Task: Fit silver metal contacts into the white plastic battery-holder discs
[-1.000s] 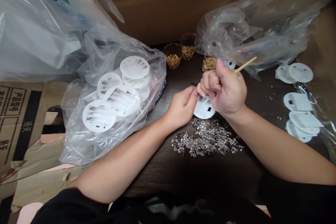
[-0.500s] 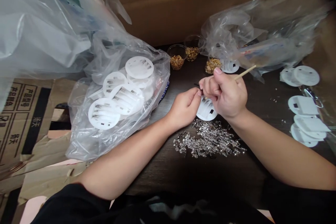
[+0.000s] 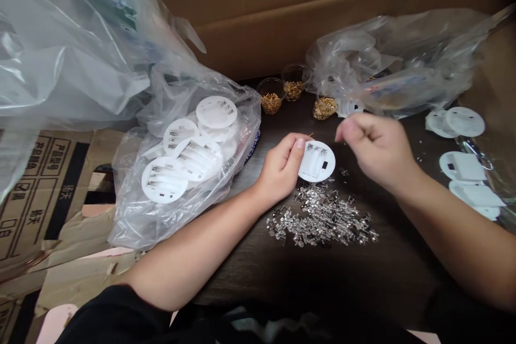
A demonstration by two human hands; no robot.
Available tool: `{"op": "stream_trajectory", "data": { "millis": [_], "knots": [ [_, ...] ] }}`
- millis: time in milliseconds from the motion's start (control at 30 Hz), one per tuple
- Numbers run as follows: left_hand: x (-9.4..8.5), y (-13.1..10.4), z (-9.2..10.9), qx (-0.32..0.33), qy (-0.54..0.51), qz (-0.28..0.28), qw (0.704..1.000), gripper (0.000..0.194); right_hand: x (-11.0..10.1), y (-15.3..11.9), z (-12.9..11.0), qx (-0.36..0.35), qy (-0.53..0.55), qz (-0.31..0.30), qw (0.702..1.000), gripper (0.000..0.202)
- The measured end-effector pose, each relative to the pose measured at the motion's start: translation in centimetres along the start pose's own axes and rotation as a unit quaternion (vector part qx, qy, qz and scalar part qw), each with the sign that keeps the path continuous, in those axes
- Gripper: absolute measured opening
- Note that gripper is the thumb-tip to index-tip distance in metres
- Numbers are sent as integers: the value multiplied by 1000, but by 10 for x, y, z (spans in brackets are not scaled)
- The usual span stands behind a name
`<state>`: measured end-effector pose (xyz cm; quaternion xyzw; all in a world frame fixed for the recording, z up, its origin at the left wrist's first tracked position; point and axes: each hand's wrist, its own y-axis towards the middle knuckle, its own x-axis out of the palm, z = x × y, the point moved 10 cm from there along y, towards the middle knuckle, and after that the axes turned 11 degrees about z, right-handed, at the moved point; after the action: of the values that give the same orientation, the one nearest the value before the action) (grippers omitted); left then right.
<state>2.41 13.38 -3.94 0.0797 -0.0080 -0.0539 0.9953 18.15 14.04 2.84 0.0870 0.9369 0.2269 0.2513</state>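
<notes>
My left hand [image 3: 280,166] grips a white round plastic battery cover [image 3: 314,161] by its left edge, thumb on top. Metal contact springs line its upper part, and a dark square hole lies at its right. A thin golden pin [image 3: 310,135] sticks out by the fingertips. To the right, apart from the cover, my right hand [image 3: 379,148] is curled and smeared by motion; whatever its fingers hold is hidden. Just below the cover spreads a heap of small silver metal spring contacts [image 3: 322,217] on the dark table.
Clear cups [image 3: 271,98] of golden pins stand at the back. At left, several similar covers [image 3: 164,180] lie on a plastic bag [image 3: 133,215]. More white covers [image 3: 463,166] lie at right. Another plastic bag [image 3: 403,59] sits before the cardboard wall [image 3: 282,16].
My right hand has moved right, off the cover, and the pale stick it held no longer shows. The cover is now in plain sight in my left hand. The view has shifted slightly.
</notes>
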Motion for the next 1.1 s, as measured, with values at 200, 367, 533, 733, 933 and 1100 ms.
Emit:
{"op": "stream_trajectory", "data": {
  "millis": [200,367,533,733,933,1100],
  "knots": [
    [7,-6,10,44,69,-47,996,39,1,-39,-14,-114,-16,-31,993,28],
    [19,-9,18,100,124,-117,980,42,-7,-50,-30,-193,3,22,981,17],
    [21,-13,33,206,195,-94,954,35,-9,-60,-15,-175,73,25,982,37],
    [31,-26,48,316,224,-121,914,23,-22,-59,-8,-152,71,80,983,21],
    [31,-26,49,328,227,-122,909,16,-17,-61,-20,-191,45,33,980,45],
    [31,-26,44,320,247,-122,906,18,-5,-65,-11,-172,20,-15,985,56]
  ]
}}
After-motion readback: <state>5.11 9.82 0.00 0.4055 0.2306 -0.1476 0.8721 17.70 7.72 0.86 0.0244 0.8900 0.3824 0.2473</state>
